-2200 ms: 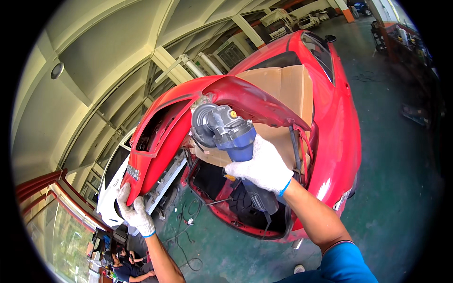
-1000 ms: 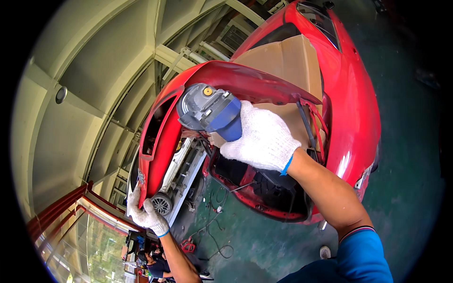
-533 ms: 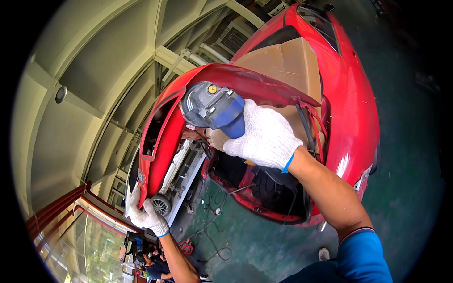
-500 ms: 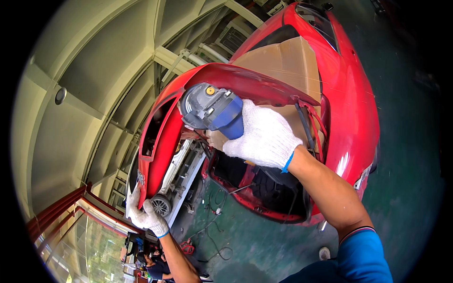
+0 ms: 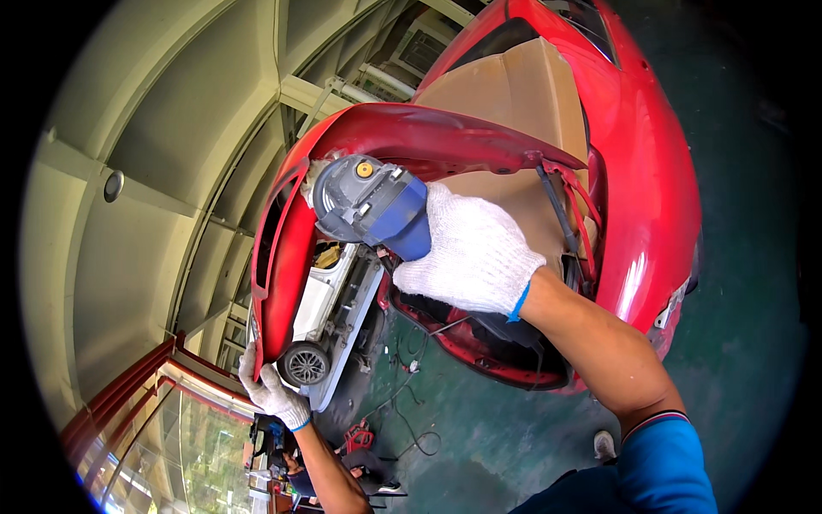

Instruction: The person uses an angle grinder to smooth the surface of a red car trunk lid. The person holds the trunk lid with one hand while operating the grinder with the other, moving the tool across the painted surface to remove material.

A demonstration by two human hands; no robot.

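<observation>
My right hand (image 5: 471, 244), in a white knit glove, is wrapped around the body of a blue and grey angle grinder (image 5: 370, 201). The tool's round head is up against the inner side of a red car's raised trunk lid (image 5: 295, 287); its disc is hidden. A pale, rough patch shows on the lid beside the head. My left hand (image 5: 276, 396), gloved too, grips the lid's lower left edge, with the fingers partly behind the panel.
Brown cardboard (image 5: 518, 94) covers the red car's (image 5: 655, 188) rear window area. A strut (image 5: 556, 210) props the lid on the right. Cables (image 5: 402, 394) trail over the green floor. Beyond stand a white car (image 5: 317, 313) and a seated person (image 5: 368, 467).
The grinder and my right hand have shifted slightly left along the lid. My left hand keeps its grip on the edge. The whole view has moved a little.
</observation>
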